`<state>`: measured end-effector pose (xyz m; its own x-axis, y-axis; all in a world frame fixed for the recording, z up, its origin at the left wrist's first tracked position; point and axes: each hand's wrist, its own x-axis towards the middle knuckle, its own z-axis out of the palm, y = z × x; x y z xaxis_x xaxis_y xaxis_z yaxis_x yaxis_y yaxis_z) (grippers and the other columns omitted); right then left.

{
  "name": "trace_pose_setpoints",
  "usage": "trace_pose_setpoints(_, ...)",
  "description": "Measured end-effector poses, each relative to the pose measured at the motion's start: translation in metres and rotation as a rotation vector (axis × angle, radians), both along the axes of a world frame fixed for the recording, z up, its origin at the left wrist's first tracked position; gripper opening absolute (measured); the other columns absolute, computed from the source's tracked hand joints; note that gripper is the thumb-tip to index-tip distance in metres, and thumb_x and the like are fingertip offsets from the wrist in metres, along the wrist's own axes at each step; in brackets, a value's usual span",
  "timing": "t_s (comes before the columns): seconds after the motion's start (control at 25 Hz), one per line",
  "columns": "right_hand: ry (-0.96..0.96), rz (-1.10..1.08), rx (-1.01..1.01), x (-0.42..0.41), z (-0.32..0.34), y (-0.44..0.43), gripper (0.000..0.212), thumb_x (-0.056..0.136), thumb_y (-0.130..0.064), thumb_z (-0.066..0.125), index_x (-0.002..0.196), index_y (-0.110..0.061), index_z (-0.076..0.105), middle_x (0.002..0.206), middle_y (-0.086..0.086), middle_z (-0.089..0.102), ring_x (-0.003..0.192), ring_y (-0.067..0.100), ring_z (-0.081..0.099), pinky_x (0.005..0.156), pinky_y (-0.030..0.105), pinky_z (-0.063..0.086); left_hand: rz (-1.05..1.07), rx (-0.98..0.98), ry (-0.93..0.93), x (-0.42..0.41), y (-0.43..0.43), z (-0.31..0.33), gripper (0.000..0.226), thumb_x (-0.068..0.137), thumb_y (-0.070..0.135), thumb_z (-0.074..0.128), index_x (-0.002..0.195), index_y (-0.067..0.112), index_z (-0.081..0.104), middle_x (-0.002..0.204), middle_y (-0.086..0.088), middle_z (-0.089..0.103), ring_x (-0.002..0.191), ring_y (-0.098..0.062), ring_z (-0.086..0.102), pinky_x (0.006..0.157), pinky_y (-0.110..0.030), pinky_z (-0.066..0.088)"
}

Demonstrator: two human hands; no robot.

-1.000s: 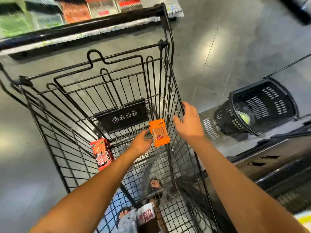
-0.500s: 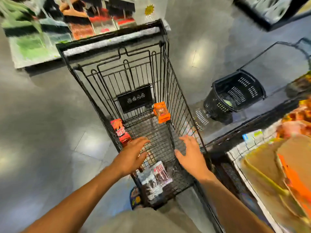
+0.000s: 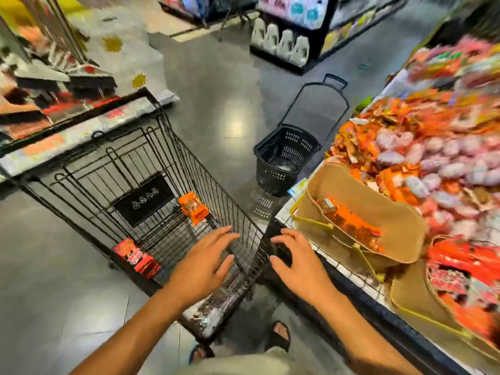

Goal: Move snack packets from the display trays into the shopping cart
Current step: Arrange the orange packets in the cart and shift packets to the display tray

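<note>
The black wire shopping cart [image 3: 89, 169] stands in front of me. An orange snack packet [image 3: 193, 207] lies at its far right side and a red packet [image 3: 136, 257] leans at its left side. More packets [image 3: 213, 309] lie at the near end. My left hand [image 3: 201, 265] hovers over the cart with fingers spread, holding nothing. My right hand [image 3: 299, 262] is empty too, fingers relaxed, above the gap between cart and display. A tan display tray [image 3: 400, 228] on the right holds orange packets [image 3: 354, 224].
A black plastic basket [image 3: 284, 158] with a raised handle stands on the floor beyond the cart. The display table [image 3: 438, 147] on the right is heaped with snack packets; a second tan tray [image 3: 414, 301] sits nearer. Shelves [image 3: 286, 36] stand far back.
The orange packet left my left hand and now lies in the cart. Both hands drew back toward me, and the view swung right, bringing the display trays into sight.
</note>
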<state>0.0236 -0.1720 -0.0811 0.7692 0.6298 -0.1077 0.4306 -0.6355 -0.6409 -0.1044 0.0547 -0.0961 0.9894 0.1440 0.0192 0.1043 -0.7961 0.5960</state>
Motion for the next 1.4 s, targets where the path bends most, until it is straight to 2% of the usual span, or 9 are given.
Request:
trace_pose_setpoints(0.36,-0.178,-0.126,0.004,0.120,0.059,-0.108,0.023,0.094,-0.030,0.062,0.114,-0.038,0.065,0.114,-0.017,0.056,0.099,0.009,0.060,0.086,0.029,0.046,-0.224,0.084,-0.195,0.152,-0.115,0.054,0.050,0.104,0.040,0.052,0.152,0.034,0.042,0.161,0.011,0.032,0.149,-0.010,0.029,0.118,-0.032,0.030)
trace_pose_setpoints(0.52,-0.107,0.030,-0.471,0.196,0.024,-0.118,0.070,0.086,-0.038,0.066,0.148,-0.032,0.035,0.140,0.005,0.056,0.127,0.029,0.053,0.103,0.044,0.048,-0.173,0.124,-0.077,0.177,-0.133,0.038,0.050,0.100,0.053,0.040,0.145,0.034,0.050,0.158,0.008,0.038,0.149,-0.015,0.026,0.117,-0.048,0.039)
trace_pose_setpoints(0.64,-0.066,0.155,-0.697,0.216,-0.004,-0.112,0.102,0.078,-0.048,0.075,0.154,-0.034,0.009,0.137,0.012,0.057,0.120,0.035,0.057,0.094,0.047,0.053,-0.132,0.173,-0.062,0.180,-0.132,0.031,0.047,0.100,0.055,0.038,0.141,0.037,0.054,0.157,0.013,0.041,0.150,-0.012,0.025,0.116,-0.047,0.040)
trace_pose_setpoints(0.8,-0.164,0.180,-0.627,0.232,-0.004,-0.111,0.085,0.072,-0.043,0.083,0.144,-0.030,0.038,0.125,0.007,0.064,0.112,0.030,0.062,0.087,0.040,0.054,-0.087,0.209,-0.069,0.180,-0.134,0.041,0.034,0.103,0.047,0.047,0.135,0.042,0.058,0.151,0.020,0.046,0.145,-0.004,0.031,0.114,-0.039,0.036)
trace_pose_setpoints(0.96,-0.237,0.220,-0.318,0.245,0.057,-0.107,0.020,0.081,-0.031,0.071,0.097,-0.028,0.060,0.099,-0.002,0.061,0.096,0.024,0.062,0.077,0.039,0.050,0.118,-0.222,-0.181,0.192,-0.148,0.065,0.019,0.102,0.032,0.058,0.111,0.038,0.074,0.116,0.025,0.069,0.111,0.005,0.059,0.100,-0.032,0.049)
trace_pose_setpoints(1.04,-0.318,0.176,-0.095,0.240,0.091,-0.103,0.017,0.083,-0.029,0.067,0.097,-0.030,0.057,0.096,-0.008,0.052,0.093,0.020,0.057,0.076,0.039,0.048,0.192,-0.743,0.001,0.207,-0.156,0.082,0.027,0.099,0.049,0.060,0.111,0.029,0.074,0.104,0.010,0.074,0.094,-0.008,0.069,0.092,-0.042,0.058)
trace_pose_setpoints(1.2,-0.412,0.388,0.110,0.216,0.115,-0.098,0.028,0.075,-0.024,0.063,0.101,-0.032,0.058,0.103,-0.013,0.053,0.099,0.013,0.053,0.081,0.039,0.050,0.300,-1.655,0.343,0.236,-0.159,0.096,0.070,0.098,0.064,0.050,0.128,0.002,0.064,0.115,-0.022,0.063,0.106,-0.035,0.063,0.082,-0.046,0.064)
trace_pose_setpoints(1.32,-0.382,0.657,0.026,0.211,0.103,-0.110,0.055,0.080,-0.035,0.071,0.131,-0.029,0.051,0.130,-0.009,0.052,0.123,0.010,0.048,0.103,0.026,0.043,0.443,-1.558,0.139,0.243,-0.158,0.095,0.019,0.107,0.022,0.053,0.110,0.012,0.069,0.098,-0.014,0.072,0.080,-0.024,0.071,0.064,-0.040,0.063)
trace_pose_setpoints(1.4,-0.418,0.640,-0.189,0.224,0.080,-0.121,0.074,0.083,-0.040,0.071,0.147,-0.031,0.035,0.141,-0.007,0.046,0.131,0.011,0.043,0.102,0.027,0.041,0.500,-1.386,0.072,0.243,-0.152,0.087,0.018,0.107,0.008,0.049,0.112,0.015,0.064,0.101,-0.013,0.074,0.080,-0.024,0.072,0.065,-0.042,0.061)
